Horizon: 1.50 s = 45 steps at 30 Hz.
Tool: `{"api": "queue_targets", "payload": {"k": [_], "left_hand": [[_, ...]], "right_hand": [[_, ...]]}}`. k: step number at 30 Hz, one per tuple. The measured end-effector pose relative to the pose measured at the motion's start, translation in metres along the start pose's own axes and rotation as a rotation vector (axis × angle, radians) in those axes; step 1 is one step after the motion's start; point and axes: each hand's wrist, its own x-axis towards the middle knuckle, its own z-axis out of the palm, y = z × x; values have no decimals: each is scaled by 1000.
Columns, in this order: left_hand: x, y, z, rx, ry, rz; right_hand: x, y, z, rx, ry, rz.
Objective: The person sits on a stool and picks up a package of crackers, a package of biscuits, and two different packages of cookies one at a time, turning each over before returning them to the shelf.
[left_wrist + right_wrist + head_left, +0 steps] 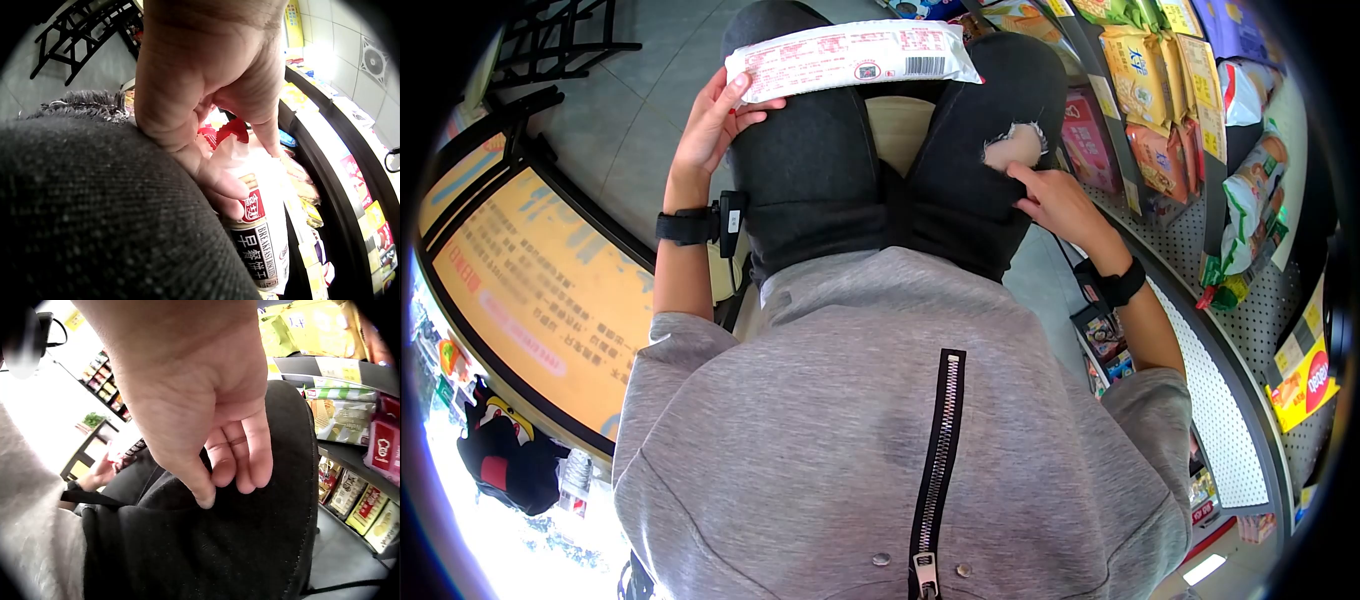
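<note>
A long white packet (850, 58) with red print and a barcode lies across the thighs in dark trousers (805, 150). The left hand (718, 118) grips its left end, thumb on top. In the left wrist view the left hand (212, 81) pinches the red-edged end of the packet (256, 244), whose label side shows. The right hand (1055, 200) rests at the other thigh, beside a frayed hole in the trousers. From the right wrist view, the right hand (206, 419) has its fingers loosely bent over the dark cloth (250, 531), holding nothing.
Shelves with snack bags (1140, 75) curve along the right side. A table with a yellow printed top (550, 290) stands at the left, with a black bag (505, 450) near it. Black metal chair legs (565, 45) are at the upper left, on grey floor tiles (670, 60).
</note>
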Motion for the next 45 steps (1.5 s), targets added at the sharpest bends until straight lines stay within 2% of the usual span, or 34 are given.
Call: {"api": "queue_targets", "payload": {"k": [6,10,12,16,18,25,27,30,37,42,45], "left_hand": [[0,1,0,-3,-9,0],[1,0,0,-9,-7,5],[0,0,-1,-3,-7,6],[0,1,0,7,-14,-6],[0,1,0,8,-12,-2],[1,0,0,9,-1,5],[0,0,1,8,0,3],[0,0,2,-22,2,8],[1,-1,0,17,-3,-4],[0,0,1,15,-1,1],[1,0,0,16,-5,2]], "right_hand": [[-2,-7,-3,72,33,82],[-2,-7,-1,65,23,89],[-3,-2,4,41,81,47],[-4,2,6,14,13,122],[-5,0,6,31,77,73],[-6,-6,3,39,76,46],[-6,-3,7,83,162,16],[-4,3,15,65,187,22],[-5,7,15,74,190,5],[-4,-4,4,104,96,40],[-2,-4,3,106,113,2]]}}
